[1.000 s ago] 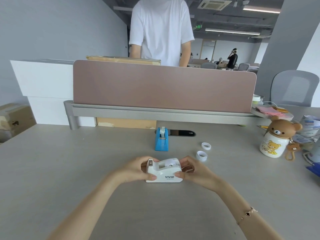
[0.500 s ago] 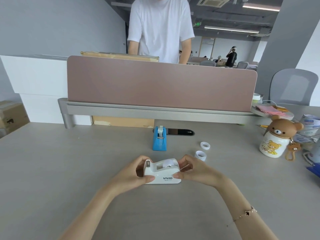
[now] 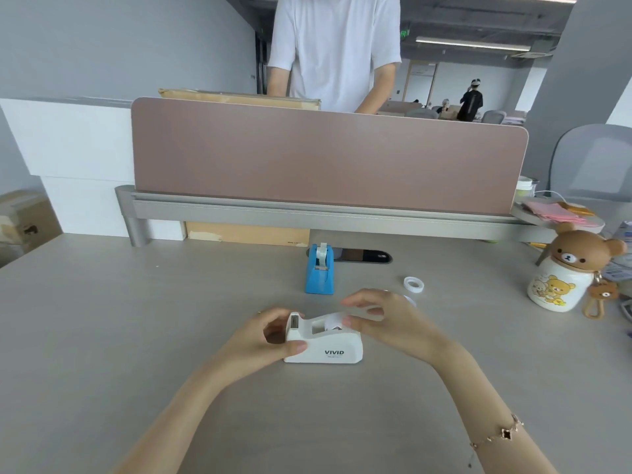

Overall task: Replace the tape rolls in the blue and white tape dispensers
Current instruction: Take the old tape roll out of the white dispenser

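Head view: "VIVID" on white tape dispenser (image 3: 325, 343), left hand (image 3: 263, 340) gripping it, right hand (image 3: 386, 319) fingers pinching its roll (image 3: 333, 319).

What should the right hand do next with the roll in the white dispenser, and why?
Probably lift the roll straight up out of the white dispenser. The right hand has its fingertips at the roll, which sits in the slot, and the left hand holds the cutter end down on the desk. A spare roll lies ready to the right.

Second loose tape roll (image 3: 410, 299) mostly behind right hand (image 3: 386, 319), small print under VIVID unreadable
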### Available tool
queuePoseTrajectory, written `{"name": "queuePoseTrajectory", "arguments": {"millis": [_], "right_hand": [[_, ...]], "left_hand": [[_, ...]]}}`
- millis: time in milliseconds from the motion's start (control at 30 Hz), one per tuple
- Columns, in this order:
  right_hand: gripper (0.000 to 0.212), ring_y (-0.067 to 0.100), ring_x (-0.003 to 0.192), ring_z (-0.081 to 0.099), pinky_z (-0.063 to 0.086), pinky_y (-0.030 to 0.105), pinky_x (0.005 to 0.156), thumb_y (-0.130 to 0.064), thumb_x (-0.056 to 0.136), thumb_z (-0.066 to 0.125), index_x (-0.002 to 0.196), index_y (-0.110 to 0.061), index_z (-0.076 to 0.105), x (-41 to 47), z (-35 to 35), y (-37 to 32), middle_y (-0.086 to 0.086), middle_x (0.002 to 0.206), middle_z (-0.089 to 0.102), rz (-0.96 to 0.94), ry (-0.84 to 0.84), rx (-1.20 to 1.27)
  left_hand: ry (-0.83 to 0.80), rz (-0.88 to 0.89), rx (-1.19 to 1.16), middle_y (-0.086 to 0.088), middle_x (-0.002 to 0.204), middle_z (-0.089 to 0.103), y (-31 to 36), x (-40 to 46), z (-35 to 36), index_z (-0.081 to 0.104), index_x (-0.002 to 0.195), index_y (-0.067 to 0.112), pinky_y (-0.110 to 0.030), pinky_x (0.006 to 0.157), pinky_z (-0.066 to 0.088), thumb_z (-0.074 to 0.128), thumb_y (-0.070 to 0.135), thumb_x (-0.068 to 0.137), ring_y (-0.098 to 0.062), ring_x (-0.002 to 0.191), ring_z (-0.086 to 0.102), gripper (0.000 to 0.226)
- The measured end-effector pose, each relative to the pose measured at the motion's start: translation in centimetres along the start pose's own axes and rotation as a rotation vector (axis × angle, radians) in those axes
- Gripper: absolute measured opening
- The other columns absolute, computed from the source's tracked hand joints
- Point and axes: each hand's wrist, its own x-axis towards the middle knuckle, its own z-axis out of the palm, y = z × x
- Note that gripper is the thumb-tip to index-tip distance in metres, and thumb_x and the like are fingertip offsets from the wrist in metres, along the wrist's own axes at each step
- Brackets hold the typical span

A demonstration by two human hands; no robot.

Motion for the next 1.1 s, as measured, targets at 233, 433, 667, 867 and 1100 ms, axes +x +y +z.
{"name": "queuePoseTrajectory", "arguments": {"millis": [233,433,667,867,1100], "right_hand": [[0.006,0.002,0.099,0.062,0.050,0.027,0.095,-0.038,0.083,0.067,0.088,-0.037,0.071,0.1,0.8,0.0,-0.013,0.100,0.066,-0.025,-0.007,-0.018],[0.010,-0.003,0.097,0.061,0.047,0.016,0.090,-0.031,0.087,0.064,0.090,-0.025,0.072,0.1,0.7,-0.4,-0.012,0.099,0.067,-0.038,0.007,0.003],[0.010,-0.004,0.089,0.064,0.048,0.013,0.084,-0.033,0.086,0.066,0.089,-0.024,0.071,0.0,-0.2,-0.8,-0.013,0.093,0.072,-0.007,0.041,0.114],[0.011,-0.009,0.073,0.062,0.045,0.010,0.071,-0.035,0.084,0.068,0.088,-0.025,0.071,0.1,-0.7,-1.2,-0.017,0.081,0.071,0.053,0.184,0.241],[0.014,0.008,0.089,0.068,0.055,0.036,0.092,-0.039,0.080,0.070,0.086,-0.026,0.071,0.4,-0.6,-1.0,-0.008,0.089,0.074,0.131,0.240,0.377]], "left_hand": [[0.000,0.000,-0.013,0.009,0.111,0.070,-0.1,0.1,0.0,0.064,0.109,0.031,-0.023,0.089,0.053,0.077,0.018,0.076,0.000,0.103,0.065,0.038],[0.012,0.017,-0.029,0.011,0.115,0.068,0.4,0.0,-0.3,0.061,0.114,0.038,-0.020,0.093,0.049,0.078,0.022,0.076,0.002,0.108,0.062,0.044],[0.103,0.127,0.153,0.026,0.112,0.064,2.5,-0.2,-1.1,0.061,0.111,0.045,-0.006,0.094,0.037,0.076,0.047,0.067,0.014,0.111,0.051,0.047],[0.166,0.237,0.203,0.010,0.091,0.066,6.8,1.4,0.8,0.065,0.091,0.032,-0.004,0.066,0.047,0.080,0.011,0.072,0.002,0.077,0.064,0.032],[0.197,0.287,0.167,0.008,0.090,0.069,7.5,2.6,3.3,0.068,0.089,0.025,-0.021,0.074,0.057,0.082,0.022,0.070,-0.002,0.075,0.070,0.024]]}}
